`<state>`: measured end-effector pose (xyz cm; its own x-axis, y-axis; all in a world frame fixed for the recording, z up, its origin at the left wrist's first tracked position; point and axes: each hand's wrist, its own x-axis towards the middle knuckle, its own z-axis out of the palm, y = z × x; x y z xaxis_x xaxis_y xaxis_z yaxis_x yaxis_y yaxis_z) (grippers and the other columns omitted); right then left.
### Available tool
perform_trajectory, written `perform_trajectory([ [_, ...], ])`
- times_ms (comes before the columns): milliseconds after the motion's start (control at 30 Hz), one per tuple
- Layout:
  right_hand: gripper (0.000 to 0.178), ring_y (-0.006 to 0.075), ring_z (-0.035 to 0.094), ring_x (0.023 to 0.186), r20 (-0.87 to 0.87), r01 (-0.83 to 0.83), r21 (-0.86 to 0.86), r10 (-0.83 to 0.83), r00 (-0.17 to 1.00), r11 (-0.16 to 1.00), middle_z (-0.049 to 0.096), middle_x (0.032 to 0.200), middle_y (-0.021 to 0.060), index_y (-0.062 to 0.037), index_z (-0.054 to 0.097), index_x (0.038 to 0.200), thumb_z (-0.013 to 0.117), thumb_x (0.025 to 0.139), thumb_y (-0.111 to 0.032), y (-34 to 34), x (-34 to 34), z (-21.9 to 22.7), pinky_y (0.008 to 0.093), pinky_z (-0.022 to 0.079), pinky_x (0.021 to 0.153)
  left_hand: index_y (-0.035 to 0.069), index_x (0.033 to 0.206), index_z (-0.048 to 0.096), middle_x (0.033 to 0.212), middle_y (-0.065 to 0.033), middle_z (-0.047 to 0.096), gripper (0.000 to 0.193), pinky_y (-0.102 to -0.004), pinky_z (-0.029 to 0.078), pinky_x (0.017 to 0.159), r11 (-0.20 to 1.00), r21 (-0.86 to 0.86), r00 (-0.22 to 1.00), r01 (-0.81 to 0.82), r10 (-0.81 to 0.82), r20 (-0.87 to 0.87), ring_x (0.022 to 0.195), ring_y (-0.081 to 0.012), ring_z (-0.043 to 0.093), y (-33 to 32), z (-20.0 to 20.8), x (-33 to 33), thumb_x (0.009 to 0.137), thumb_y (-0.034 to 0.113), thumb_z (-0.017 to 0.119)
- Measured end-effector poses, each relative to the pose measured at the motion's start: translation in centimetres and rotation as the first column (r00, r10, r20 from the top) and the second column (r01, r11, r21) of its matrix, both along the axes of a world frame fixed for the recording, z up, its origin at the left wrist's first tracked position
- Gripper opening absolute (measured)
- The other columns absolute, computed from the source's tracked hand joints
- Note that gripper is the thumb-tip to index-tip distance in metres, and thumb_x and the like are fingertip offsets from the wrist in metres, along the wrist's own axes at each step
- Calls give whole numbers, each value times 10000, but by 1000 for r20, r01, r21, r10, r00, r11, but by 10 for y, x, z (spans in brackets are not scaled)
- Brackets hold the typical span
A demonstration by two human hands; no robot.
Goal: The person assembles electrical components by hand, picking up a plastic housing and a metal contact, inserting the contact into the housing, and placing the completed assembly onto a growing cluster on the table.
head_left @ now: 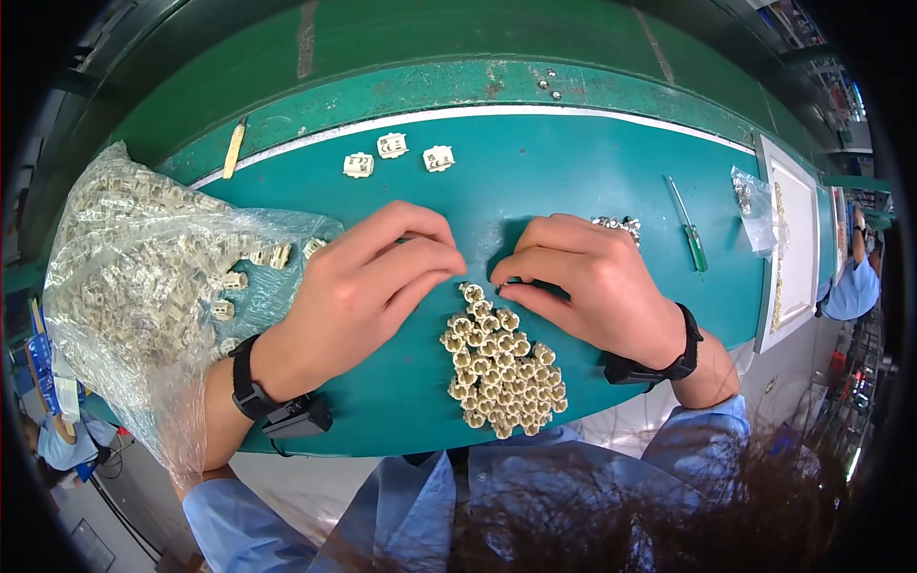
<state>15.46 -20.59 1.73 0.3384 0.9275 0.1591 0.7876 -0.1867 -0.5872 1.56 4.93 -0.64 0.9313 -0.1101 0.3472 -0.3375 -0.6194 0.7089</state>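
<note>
My left hand (368, 277) is bent over the green mat, its fingers drawn together at the tips near the middle; whatever they pinch is hidden. Across a small gap, my right hand (597, 277) has thumb and forefinger closed on something small and dark that I cannot make out. Just below the fingertips lies a cluster of cream plastic sockets (506, 372), packed side by side with their round openings up. Small shiny metal parts (621, 227) lie in a heap behind my right hand.
A clear plastic bag (134, 286) full of cream parts fills the left side, some spilling out. Three cream blocks (392, 145) lie at the back. To the right are a green-handled screwdriver (692, 234), a small plastic bag (755, 215) and a white tray (764, 315). Other people work at both sides.
</note>
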Motion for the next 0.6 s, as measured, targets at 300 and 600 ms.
perform_trajectory([
  [300,208,270,741,859,-13,22,-30,-23,1000,999,729,945,45,-111,865,1045,945,855,-85,0,-3,3,415,594,734,44,1126,838,1192,-100,790,269,-366,652,836,999,-48,1000,-19,19,12,1004,-261,792,-2,4,0,892,-75,893],
  [600,195,243,732,823,-3,18,18,-18,1000,1000,730,925,41,-104,866,1041,945,867,-65,0,-2,0,398,586,708,69,1161,849,1199,-93,843,279,-395,632,913,998,64,1000,9,-8,-22,1054,-294,777,-7,5,6,900,-9,907],
])
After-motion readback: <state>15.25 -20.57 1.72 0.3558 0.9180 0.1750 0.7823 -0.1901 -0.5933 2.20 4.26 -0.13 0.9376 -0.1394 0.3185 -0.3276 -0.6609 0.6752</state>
